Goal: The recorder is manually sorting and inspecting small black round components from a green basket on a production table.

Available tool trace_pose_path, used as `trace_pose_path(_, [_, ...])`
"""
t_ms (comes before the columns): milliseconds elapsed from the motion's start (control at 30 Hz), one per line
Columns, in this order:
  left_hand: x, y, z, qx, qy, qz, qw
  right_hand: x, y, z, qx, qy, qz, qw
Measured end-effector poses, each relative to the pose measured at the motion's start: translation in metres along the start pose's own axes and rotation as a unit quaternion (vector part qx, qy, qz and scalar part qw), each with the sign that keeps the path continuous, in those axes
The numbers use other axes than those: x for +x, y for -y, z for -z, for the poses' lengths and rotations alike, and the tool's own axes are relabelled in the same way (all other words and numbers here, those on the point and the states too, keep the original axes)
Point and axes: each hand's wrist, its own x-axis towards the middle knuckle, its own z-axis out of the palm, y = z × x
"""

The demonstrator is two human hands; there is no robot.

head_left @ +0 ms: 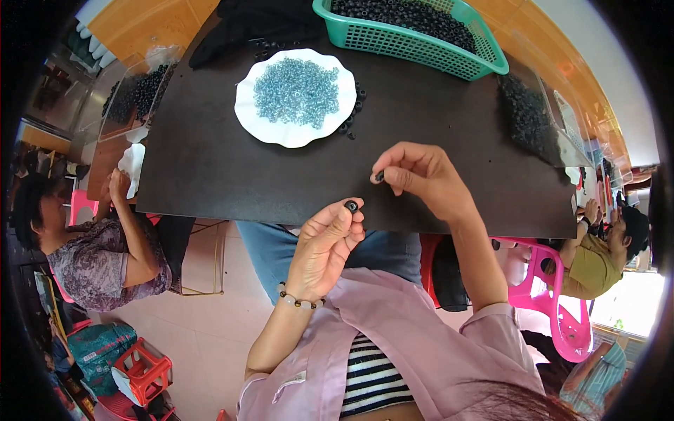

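Note:
My left hand (324,242) pinches a small black ring-shaped part (351,206) between thumb and forefinger, just off the near edge of a dark brown board (210,154). My right hand (419,175) hovers over the board slightly farther out and pinches another small dark piece (380,176) at its fingertips. The two hands are a few centimetres apart. A white scalloped plate (249,105) heaped with pale blue beads (296,91) lies on the board beyond them, with a few loose black rings (353,112) beside its right rim.
A green plastic basket (421,49) full of black rings stands at the far edge. Clear bags of black rings lie at the left (137,91) and right (530,116). Other people sit at the left (98,245) and right (597,259). A pink chair (551,302) stands nearby.

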Motion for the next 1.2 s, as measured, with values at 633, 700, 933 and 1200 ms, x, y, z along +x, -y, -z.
trace_pose_path(633, [-0.011,0.003,-0.001,0.032,0.040,-0.024,0.998,-0.033,-0.002,-0.034,-0.065,-0.038,0.137,0.988])
trace_pose_path(700, [-0.011,0.003,0.000,0.029,0.044,-0.026,0.998,-0.033,0.000,-0.037,-0.090,-0.044,0.153,0.983])
trace_pose_path(933, [-0.012,0.002,0.001,0.027,0.043,-0.027,0.998,-0.033,0.003,-0.039,-0.130,-0.047,0.160,0.977])
trace_pose_path(1200, [-0.010,0.001,0.001,0.043,0.042,-0.034,0.998,-0.031,0.005,-0.041,-0.188,-0.061,0.179,0.964])
